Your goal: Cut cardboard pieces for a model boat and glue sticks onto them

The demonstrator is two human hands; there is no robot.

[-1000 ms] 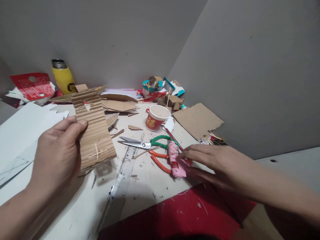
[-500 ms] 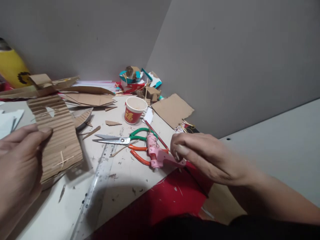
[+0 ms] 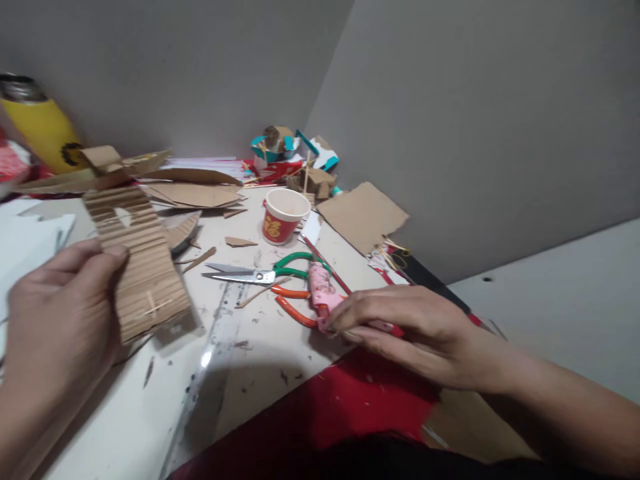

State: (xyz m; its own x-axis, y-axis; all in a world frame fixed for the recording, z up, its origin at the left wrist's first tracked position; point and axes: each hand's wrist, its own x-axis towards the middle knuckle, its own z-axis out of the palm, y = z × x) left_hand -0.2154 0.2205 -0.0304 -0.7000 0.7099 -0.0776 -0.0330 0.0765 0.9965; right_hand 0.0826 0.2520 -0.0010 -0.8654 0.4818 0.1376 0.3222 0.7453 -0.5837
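Observation:
My left hand (image 3: pixel 70 307) pinches the edge of a strip of corrugated cardboard (image 3: pixel 145 267) between thumb and fingers, raised above the table. The strip has a small hole near its top and two crossed thin sticks near its lower end. My right hand (image 3: pixel 400 330) is closed around the handle end of a pink hot glue gun (image 3: pixel 323 283), which lies on the table. Fingers hide much of its handle. Just left of the gun lie green-handled scissors (image 3: pixel 260 275) and the orange grips of pliers (image 3: pixel 295 312), partly under the gun.
A clear ruler (image 3: pixel 207 360) lies in front. Behind stand a red and white paper cup (image 3: pixel 284 223) and a yellow bottle (image 3: pixel 40 127). Cut cardboard pieces (image 3: pixel 195 193) are stacked at the back, with a cardboard sheet (image 3: pixel 365 217) to the right. A red sheet (image 3: pixel 360 400) covers the near edge.
My right hand has come down and left onto the glue gun, closing around it. The left hand still holds the cardboard strip. The whole view has shifted slightly.

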